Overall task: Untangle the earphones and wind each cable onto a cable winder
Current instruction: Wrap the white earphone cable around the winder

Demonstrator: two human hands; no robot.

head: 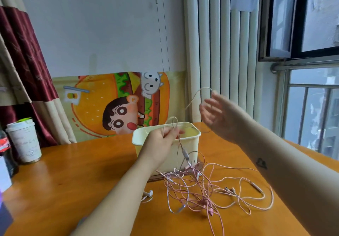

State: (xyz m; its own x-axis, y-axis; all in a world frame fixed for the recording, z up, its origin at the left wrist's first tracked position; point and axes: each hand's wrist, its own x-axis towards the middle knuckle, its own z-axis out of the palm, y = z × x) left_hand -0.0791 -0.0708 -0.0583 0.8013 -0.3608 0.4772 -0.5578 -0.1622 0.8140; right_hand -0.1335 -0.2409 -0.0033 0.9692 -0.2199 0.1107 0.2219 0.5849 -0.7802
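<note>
- A tangle of thin pink earphone cables (200, 197) lay on the orange wooden tabletop (73, 171), between the cream rectangular plastic box (194, 142) and the near edge.
- The left hand (161, 140) was over the near rim of the box. Its thumb and fingers pinched a small loop of cable that stood up above the hand.
- From this pinch one strand hung down in front of the box wall to the tangle, and it carried a small grey inline remote (185, 154).
- The right hand (218, 114) was raised higher, beyond the right end of the box. Its fingers were spread and almost straight, and it was blurred.
- A pale loop of cable arched just over the fingers of the right hand. I could not tell if it rested on a finger or only passed close by.
- One pair of white earbuds (149, 193) lay just left of the tangle, and a second pair (230, 190) lay on its right side.
- Near the far left corner of the tabletop stood a white paper cup with a lid (24, 140), just beside a dark cola bottle with a red label (4, 144).
- Behind the tabletop a cartoon burger poster (119, 103) was on the wall.
</note>
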